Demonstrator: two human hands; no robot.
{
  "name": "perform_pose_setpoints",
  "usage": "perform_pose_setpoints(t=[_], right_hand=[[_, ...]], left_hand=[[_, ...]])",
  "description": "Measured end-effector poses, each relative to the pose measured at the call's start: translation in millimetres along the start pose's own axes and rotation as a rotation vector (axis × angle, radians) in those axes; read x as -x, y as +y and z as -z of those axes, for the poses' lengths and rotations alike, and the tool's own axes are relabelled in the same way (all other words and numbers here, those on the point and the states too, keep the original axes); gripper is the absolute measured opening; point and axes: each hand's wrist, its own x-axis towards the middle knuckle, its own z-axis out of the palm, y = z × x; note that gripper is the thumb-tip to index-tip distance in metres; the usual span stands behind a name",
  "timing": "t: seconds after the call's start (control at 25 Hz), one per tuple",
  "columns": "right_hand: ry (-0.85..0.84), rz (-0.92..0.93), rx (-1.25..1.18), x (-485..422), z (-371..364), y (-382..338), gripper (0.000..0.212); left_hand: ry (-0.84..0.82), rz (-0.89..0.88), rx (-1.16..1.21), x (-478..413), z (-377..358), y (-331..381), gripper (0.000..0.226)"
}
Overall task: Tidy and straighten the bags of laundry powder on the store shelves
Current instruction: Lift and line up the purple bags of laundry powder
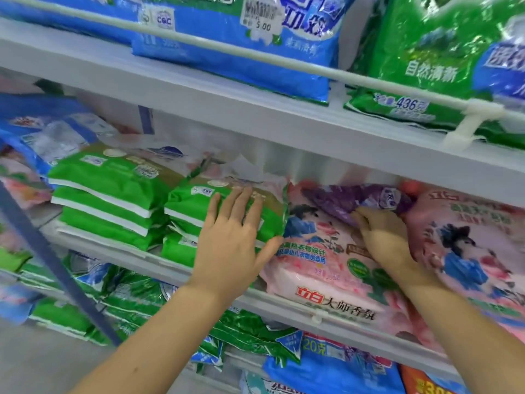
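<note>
Left hand (233, 237) presses flat, fingers spread, on the shiny green plastic bag (196, 206) mid-frame. Right hand (383, 237) pinches the crumpled purple bag (355, 199); tugging could topple the pink bags (321, 268).

Glossy, crinkled plastic film wraps the green bags (119, 206) and pink bags (326, 268); the shelf rail (227, 55) is matt white.

On the middle shelf (284, 307) green bags (108, 200) are stacked at the left and pink bags (326, 268) are laid flat at the right.
</note>
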Motion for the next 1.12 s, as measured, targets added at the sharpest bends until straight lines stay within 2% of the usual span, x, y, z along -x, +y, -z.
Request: perform_pose_setpoints(t=[0.08, 0.32, 0.4, 0.56, 0.68, 0.76, 0.88, 0.92, 1.0, 1.12], right_hand=[[0.132, 0.114, -0.033, 26, 12, -4, 0.012], [0.278, 0.166, -0.266, 64, 57, -30, 0.031], [0.294, 0.127, -0.376, 70, 81, -41, 0.032], [0.270, 0.126, -0.566, 77, 131, -61, 0.027], [0.271, 0.220, -0.590, 89, 162, -80, 0.031], [0.278, 0.235, -0.624, 93, 184, -92, 0.033], [0.283, 0.249, -0.575, 85, 218, -102, 0.035], [0.263, 0.242, -0.556, 79, 231, -103, 0.034], [0.136, 0.219, -0.624, 70, 257, -97, 0.027], [-0.189, 0.208, -0.772, 75, 290, -74, 0.017]], left_hand=[[-0.009, 0.012, -0.006, 0, 1, 2, 0.072], [-0.146, -0.029, -0.032, -3, 12, 1, 0.074], [-0.181, -0.035, 0.004, 0, 21, 4, 0.080], [-0.195, -0.167, 0.297, 21, 59, 41, 0.103], [-0.437, -0.081, 0.577, 25, 105, 61, 0.118], [-0.490, -0.038, 0.788, 24, 130, 63, 0.103], [-0.447, -0.050, 0.997, 17, 167, 61, 0.055], [-0.459, -0.056, 1.029, 14, 179, 60, 0.047], [-0.489, -0.075, 1.068, 3, 204, 58, 0.042], [-0.526, -0.073, 1.147, -14, 234, 55, 0.029]])
